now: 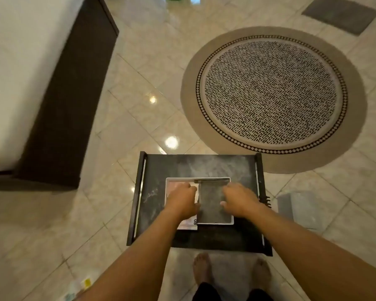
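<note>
A small dark marble-topped table (pixel 200 166) stands in front of me on the tiled floor. On it lies a white rectangular tray (pixel 215 223) with a flat dark grey panel (pixel 211 205) in its right half. A pinkish printed booklet (pixel 188 225) sticks out under the tray's near left corner. My left hand (pixel 181 202) curls its fingers at the panel's left edge. My right hand (pixel 240 199) grips the right edge, thumb on the grey surface. Both hands hide the panel's sides.
A bed (pixel 70 94) with a white mattress and dark frame fills the left. A round patterned rug (pixel 271 94) lies beyond the table and a grey mat (pixel 341 14) at the far right. A grey box (pixel 300 210) sits right of the table. My bare feet (pixel 202 270) stand at its near edge.
</note>
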Available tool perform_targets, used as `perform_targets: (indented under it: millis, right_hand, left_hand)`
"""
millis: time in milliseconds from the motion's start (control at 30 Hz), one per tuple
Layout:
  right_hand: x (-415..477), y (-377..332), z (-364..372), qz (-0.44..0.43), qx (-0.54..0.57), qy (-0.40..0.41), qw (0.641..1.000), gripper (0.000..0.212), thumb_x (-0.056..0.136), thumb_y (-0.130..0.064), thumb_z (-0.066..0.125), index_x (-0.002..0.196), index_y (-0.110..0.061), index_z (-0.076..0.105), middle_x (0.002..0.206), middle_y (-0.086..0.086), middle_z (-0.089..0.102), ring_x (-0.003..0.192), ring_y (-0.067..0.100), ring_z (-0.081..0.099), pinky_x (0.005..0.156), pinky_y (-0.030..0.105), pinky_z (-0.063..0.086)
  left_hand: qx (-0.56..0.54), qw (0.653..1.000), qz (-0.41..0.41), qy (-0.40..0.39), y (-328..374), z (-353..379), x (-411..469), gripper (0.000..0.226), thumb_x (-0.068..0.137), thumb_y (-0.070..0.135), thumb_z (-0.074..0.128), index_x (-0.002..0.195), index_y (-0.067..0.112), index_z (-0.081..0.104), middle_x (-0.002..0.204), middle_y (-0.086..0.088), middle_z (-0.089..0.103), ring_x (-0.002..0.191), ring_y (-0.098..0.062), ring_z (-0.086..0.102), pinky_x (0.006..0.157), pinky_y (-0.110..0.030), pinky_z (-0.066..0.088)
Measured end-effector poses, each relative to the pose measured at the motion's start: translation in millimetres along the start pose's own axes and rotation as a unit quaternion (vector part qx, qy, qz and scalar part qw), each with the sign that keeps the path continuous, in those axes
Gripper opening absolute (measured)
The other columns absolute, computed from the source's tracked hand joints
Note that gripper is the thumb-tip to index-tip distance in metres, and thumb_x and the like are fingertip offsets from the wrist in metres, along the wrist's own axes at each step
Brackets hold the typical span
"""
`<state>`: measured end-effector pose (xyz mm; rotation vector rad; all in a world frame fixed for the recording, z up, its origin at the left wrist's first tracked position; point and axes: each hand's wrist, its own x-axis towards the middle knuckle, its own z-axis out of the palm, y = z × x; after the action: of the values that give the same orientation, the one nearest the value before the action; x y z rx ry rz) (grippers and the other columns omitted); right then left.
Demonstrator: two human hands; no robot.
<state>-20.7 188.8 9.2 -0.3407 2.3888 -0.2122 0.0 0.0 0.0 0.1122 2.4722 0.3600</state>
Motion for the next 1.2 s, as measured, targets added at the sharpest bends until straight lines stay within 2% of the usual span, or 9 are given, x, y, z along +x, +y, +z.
perform_targets:
  millis: [100, 200, 400, 533, 733, 833, 967, 1100, 1200]
  right_hand:
    - [33.2, 1.9, 19.7, -0.013, -0.056, 0.031, 0.998, 0.038, 0.091, -0.035, 0.06, 0.123, -0.013, 0.058, 0.128, 0.009, 0.056, 0.116, 0.027, 0.053, 0.094, 0.04, 0.046]
    - [57.7, 2.9, 39.1, -0.024, -0.105, 0.05, 0.993, 0.033, 0.089, -0.025, 0.062, 0.12, -0.013, 0.059, 0.127, 0.009, 0.057, 0.118, 0.027, 0.051, 0.096, 0.039, 0.042]
    - [78.1, 3.2, 69.8, 0.001, -0.147, 0.104, 0.984, 0.032, 0.094, -0.017, 0.048, 0.126, -0.014, 0.051, 0.129, 0.009, 0.06, 0.122, 0.027, 0.05, 0.099, 0.041, 0.035]
    - [86.8, 0.2, 82.0, 0.028, -0.134, 0.127, 0.982, 0.033, 0.095, -0.019, 0.05, 0.128, -0.015, 0.049, 0.127, 0.01, 0.061, 0.121, 0.028, 0.051, 0.1, 0.045, 0.033]
    - [99.5, 2.5, 94.9, 0.042, -0.138, 0.124, 0.982, 0.035, 0.088, -0.021, 0.061, 0.122, -0.015, 0.054, 0.126, 0.008, 0.054, 0.12, 0.026, 0.046, 0.1, 0.043, 0.034]
    - [100.7, 2.6, 97.9, 0.046, -0.132, 0.132, 0.981, 0.028, 0.089, -0.021, 0.06, 0.116, -0.016, 0.059, 0.121, 0.008, 0.055, 0.115, 0.025, 0.046, 0.094, 0.04, 0.036]
    - [93.7, 4.3, 98.6, 0.034, -0.113, 0.127, 0.985, 0.021, 0.089, -0.021, 0.059, 0.11, -0.018, 0.062, 0.121, 0.007, 0.051, 0.113, 0.024, 0.042, 0.091, 0.038, 0.034]
    - [76.2, 7.9, 88.0, 0.006, -0.075, 0.118, 0.99, 0.031, 0.081, -0.027, 0.066, 0.111, -0.021, 0.059, 0.124, 0.005, 0.046, 0.119, 0.024, 0.038, 0.097, 0.041, 0.031]
    - [57.5, 6.2, 76.6, 0.001, -0.043, 0.085, 0.995, 0.028, 0.083, -0.022, 0.063, 0.11, -0.021, 0.055, 0.118, 0.003, 0.057, 0.115, 0.024, 0.048, 0.097, 0.04, 0.033]
  left_hand:
    - [0.022, 0.999, 0.029, 0.03, -3.8, 18.5, 29.0, 0.044, 0.091, 0.034, 0.063, 0.13, 0.014, 0.058, 0.136, -0.008, 0.054, 0.122, -0.028, 0.05, 0.098, -0.041, 0.047]
    - [0.037, 0.995, 0.077, 0.045, -4.3, 40.4, 51.2, 0.043, 0.089, 0.031, 0.063, 0.127, 0.012, 0.057, 0.14, -0.01, 0.051, 0.128, -0.028, 0.043, 0.101, -0.042, 0.043]
    - [0.094, 0.986, 0.115, 0.074, -4.2, 74.7, 78.3, 0.051, 0.085, 0.022, 0.066, 0.132, 0.01, 0.048, 0.142, -0.011, 0.047, 0.13, -0.028, 0.041, 0.101, -0.04, 0.041]
    - [0.115, 0.984, 0.097, 0.098, -2.6, 89.5, 90.3, 0.051, 0.089, 0.018, 0.059, 0.137, 0.01, 0.043, 0.135, -0.011, 0.051, 0.123, -0.028, 0.045, 0.099, -0.038, 0.04]
    - [0.146, 0.976, 0.077, 0.145, 6.7, 104.3, 99.4, 0.021, 0.093, 0.014, 0.046, 0.11, 0.01, 0.057, 0.117, -0.012, 0.054, 0.11, -0.03, 0.047, 0.09, -0.039, 0.037]
    - [0.13, 0.977, 0.069, 0.156, 7.7, 110.0, 100.0, 0.013, 0.092, 0.014, 0.049, 0.099, 0.011, 0.06, 0.111, -0.011, 0.054, 0.107, -0.03, 0.046, 0.086, -0.04, 0.036]
    - [0.111, 0.977, 0.086, 0.163, 6.2, 111.8, 97.4, 0.009, 0.089, 0.014, 0.057, 0.096, 0.011, 0.06, 0.114, -0.011, 0.052, 0.108, -0.029, 0.044, 0.089, -0.04, 0.035]
    - [0.085, 0.976, 0.116, 0.166, 1.0, 99.5, 87.5, 0.019, 0.08, 0.016, 0.068, 0.098, 0.015, 0.06, 0.118, -0.007, 0.048, 0.113, -0.027, 0.04, 0.095, -0.042, 0.032]
    - [0.077, 0.975, 0.138, 0.157, -4.3, 87.7, 74.7, 0.025, 0.077, 0.016, 0.073, 0.1, 0.018, 0.061, 0.12, -0.004, 0.048, 0.115, -0.025, 0.04, 0.096, -0.041, 0.031]
